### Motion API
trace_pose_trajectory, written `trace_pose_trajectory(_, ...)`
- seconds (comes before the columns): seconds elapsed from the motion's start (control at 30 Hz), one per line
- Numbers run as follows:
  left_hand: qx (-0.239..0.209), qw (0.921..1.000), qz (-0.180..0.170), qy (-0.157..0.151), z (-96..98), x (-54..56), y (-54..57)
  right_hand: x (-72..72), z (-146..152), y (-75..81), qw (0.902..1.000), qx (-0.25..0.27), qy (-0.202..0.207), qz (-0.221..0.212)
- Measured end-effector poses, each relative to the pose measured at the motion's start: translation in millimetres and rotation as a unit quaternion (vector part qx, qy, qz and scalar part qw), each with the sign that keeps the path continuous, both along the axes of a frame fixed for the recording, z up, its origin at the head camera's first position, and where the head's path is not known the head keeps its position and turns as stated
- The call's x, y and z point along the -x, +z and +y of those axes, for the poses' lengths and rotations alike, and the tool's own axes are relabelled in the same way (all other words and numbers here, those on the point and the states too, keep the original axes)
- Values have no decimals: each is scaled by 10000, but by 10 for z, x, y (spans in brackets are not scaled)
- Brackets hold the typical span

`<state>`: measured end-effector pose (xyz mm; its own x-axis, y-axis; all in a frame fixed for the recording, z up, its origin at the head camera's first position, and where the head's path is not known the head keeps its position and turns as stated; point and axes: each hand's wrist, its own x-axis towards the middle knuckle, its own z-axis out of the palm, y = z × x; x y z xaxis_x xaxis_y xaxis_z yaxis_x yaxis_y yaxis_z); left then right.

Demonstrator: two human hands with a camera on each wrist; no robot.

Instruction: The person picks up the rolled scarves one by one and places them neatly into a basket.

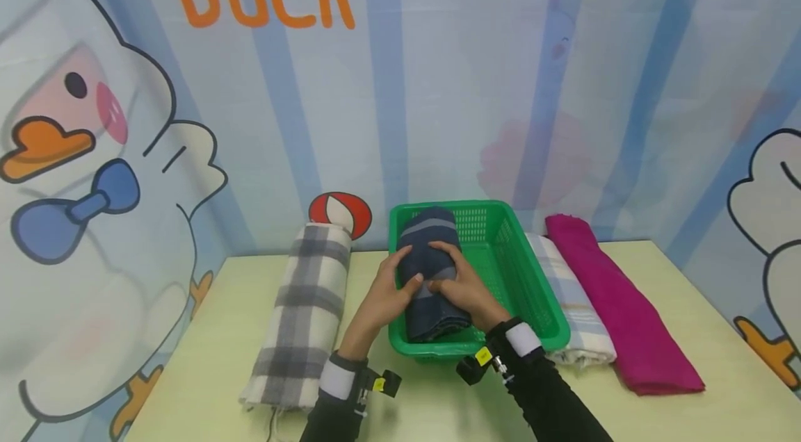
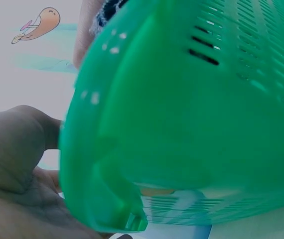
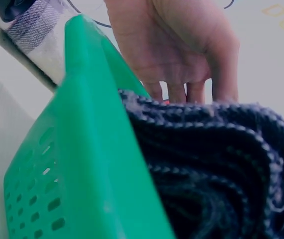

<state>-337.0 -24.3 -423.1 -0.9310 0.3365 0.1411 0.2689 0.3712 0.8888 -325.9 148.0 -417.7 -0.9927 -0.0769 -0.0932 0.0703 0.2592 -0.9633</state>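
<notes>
A dark blue striped scarf [image 1: 432, 258], folded into a long bundle, lies in the left half of a green plastic basket [image 1: 547, 303]. My left hand [image 1: 389, 292] holds its left side, with the thumb over the top. From the right, my right hand [image 1: 466, 285] grips the same bundle, its thumb close to the left one. In the right wrist view the layered end of the scarf [image 3: 207, 124] shows at the basket rim, and the right hand [image 3: 177, 45] reaches over it. The basket wall [image 2: 167, 114] hides most of the scarf in the left wrist view.
Left of the basket lies a grey and white checked scarf [image 1: 306, 317], folded lengthwise. On its right are a pale blue and white scarf [image 1: 572, 296] and a magenta one [image 1: 619, 303]. All rest on a light yellow table [image 1: 200, 358] before a duck-print curtain [image 1: 450, 80].
</notes>
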Motion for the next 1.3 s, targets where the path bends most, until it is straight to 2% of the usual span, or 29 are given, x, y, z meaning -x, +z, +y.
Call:
trace_pose_trajectory(0.27, 185, 9996, 192, -87, 8, -3, 3, 8, 34, 42, 9996, -201, 145, -106)
trace_pose_trajectory(0.5, 21, 9996, -51, -278, 9, 1, 65, 41, 48, 55, 9990, -327, 188, -233)
trace_pose_trajectory(0.67, -101, 9988, -227, -413, 8, 7, 66, 66, 62, 24, 9985, -382, 156, -370)
trace_pose_trajectory(0.8, -67, 9982, -237, -554, 13, 11, 56, 69, 65, 5, 9977, -477, 175, -447)
trace_pose_trajectory(1.03, 97, 9979, -435, -461, 57, 16, 62, 63, 24, -42, 9961, -497, 304, -662)
trace_pose_trajectory(1.2, 347, 9981, -387, -318, 91, -8, 68, 58, 25, -77, 9930, -615, 426, -914)
trace_pose_trajectory(1.3, 406, 9983, -180, -365, 108, -12, 62, 45, 46, -81, 9904, -822, 562, -958)
